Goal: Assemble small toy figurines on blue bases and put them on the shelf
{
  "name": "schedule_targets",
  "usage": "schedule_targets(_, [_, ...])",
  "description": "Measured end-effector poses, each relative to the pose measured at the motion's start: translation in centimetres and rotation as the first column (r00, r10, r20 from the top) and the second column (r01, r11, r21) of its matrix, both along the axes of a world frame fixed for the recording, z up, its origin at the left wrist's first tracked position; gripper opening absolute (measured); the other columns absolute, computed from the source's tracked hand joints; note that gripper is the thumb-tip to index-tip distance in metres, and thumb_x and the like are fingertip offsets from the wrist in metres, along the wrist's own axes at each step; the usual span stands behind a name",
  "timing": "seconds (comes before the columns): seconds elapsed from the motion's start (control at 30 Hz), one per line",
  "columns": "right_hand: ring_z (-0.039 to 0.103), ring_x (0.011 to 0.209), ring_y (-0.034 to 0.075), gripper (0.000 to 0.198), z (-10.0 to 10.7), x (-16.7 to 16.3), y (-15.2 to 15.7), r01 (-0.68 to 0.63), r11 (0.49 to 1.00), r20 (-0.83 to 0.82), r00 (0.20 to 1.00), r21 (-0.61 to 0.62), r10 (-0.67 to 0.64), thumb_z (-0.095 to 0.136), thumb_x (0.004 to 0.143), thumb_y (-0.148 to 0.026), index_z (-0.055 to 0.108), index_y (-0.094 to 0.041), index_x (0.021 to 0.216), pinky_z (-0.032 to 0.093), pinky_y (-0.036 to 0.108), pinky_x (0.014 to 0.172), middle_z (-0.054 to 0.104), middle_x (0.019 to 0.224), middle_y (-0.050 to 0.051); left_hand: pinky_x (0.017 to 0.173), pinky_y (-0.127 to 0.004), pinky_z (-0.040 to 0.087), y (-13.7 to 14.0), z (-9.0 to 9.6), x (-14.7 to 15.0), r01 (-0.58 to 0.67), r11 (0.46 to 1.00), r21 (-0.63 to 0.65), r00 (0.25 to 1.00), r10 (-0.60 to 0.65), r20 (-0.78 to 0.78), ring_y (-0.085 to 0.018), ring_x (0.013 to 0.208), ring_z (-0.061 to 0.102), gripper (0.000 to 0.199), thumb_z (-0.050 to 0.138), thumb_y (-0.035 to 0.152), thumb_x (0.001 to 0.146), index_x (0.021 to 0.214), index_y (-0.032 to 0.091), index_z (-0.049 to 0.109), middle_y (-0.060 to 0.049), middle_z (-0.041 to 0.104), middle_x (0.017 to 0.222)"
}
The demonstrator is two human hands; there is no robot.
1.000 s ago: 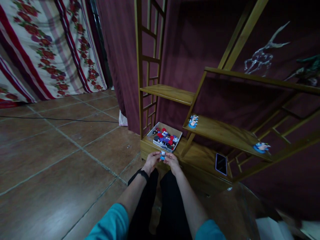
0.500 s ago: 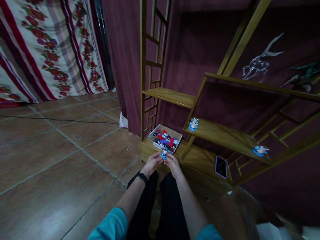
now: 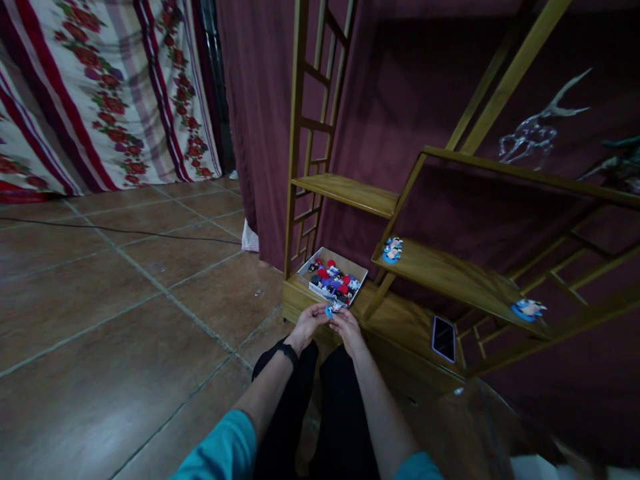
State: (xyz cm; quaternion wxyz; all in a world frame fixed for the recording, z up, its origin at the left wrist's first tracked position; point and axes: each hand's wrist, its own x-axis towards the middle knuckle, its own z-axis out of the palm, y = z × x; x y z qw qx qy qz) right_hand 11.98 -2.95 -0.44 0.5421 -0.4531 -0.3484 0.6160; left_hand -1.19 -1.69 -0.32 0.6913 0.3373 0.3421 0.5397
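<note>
Between my two hands I hold a small figurine with a blue base and a white and dark top, tilted over. My left hand is closed on its left side, by the blue base. From the right, the fingers of my right hand pinch it too. Just beyond my hands is an open cardboard box filled with several small figures in red, purple, black and white. Similar blue-based figurines stand at the left end of the middle shelf, and another figurine is at its right end.
The wooden shelf unit rises in front of me. A phone or tablet lies on its lowest board. A clear deer-shaped ornament stands on the upper right shelf. A black cable crosses the tiled floor at left.
The figurine has been turned between my fingers, so its blue base now faces left and its top leans right. My view has shifted slightly.
</note>
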Motion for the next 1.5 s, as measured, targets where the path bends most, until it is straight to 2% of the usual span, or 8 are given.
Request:
schedule_targets(0.57, [0.06,0.075,0.015,0.033,-0.1,0.0,0.2,0.015,1.0,0.063,0.998,0.015,-0.016,0.072,0.056,-0.032,0.061,-0.021,0.084,0.048,0.027,0.066,0.065,0.086,0.002,0.073,-0.028,0.043,0.3,0.2,-0.2,-0.003,0.999,-0.046,1.0,0.002,-0.026,-0.015,0.072,0.061,0.043,0.077,0.008,0.047,0.089,0.012,0.066,-0.008,0.068,0.079])
schedule_targets(0.8, [0.06,0.079,0.015,0.033,-0.3,0.1,0.2,0.017,0.999,0.055,0.998,0.032,-0.019,0.072,0.055,-0.029,0.06,-0.023,0.085,0.048,0.028,0.068,0.065,0.087,0.001,0.074,-0.027,0.042,0.1,0.1,-0.3,0.021,1.0,-0.014,1.0,-0.022,-0.019,-0.015,0.073,0.06,0.042,0.075,0.009,0.05,0.091,0.013,0.066,-0.007,0.068,0.081])
schedule_targets(1.0, [0.059,0.087,0.018,0.035,0.7,0.0,-0.5,0.014,0.998,0.04,0.999,0.056,-0.016,0.07,0.058,-0.029,0.061,-0.023,0.091,0.047,0.028,0.07,0.065,0.096,0.003,0.074,-0.027,0.042,-0.4,0.7,-0.7,0.065,0.998,0.016,0.997,-0.066,0.031,-0.016,0.076,0.061,0.045,0.074,0.011,0.054,0.098,0.014,0.065,-0.008,0.068,0.086])
schedule_targets(1.23, [0.059,0.086,0.019,0.033,1.6,-0.2,-0.9,0.018,0.996,-0.003,1.0,0.086,-0.018,0.068,0.059,-0.028,0.062,-0.022,0.09,0.047,0.03,0.073,0.065,0.094,0.003,0.071,-0.025,0.043,-0.6,1.4,-0.8,0.081,0.996,-0.033,0.995,-0.079,0.064,-0.015,0.074,0.062,0.046,0.075,0.011,0.054,0.099,0.014,0.065,-0.008,0.068,0.087])
schedule_targets(1.5, [0.059,0.087,0.019,0.034,1.2,-0.2,-0.7,0.029,0.994,-0.009,1.0,0.107,-0.029,0.069,0.056,-0.026,0.063,-0.021,0.089,0.046,0.031,0.075,0.065,0.095,0.003,0.07,-0.024,0.044,-0.5,1.8,-0.6,0.062,0.991,-0.115,0.997,-0.055,0.059,-0.014,0.073,0.062,0.033,0.074,0.016,0.059,0.091,0.013,0.067,-0.009,0.068,0.084])
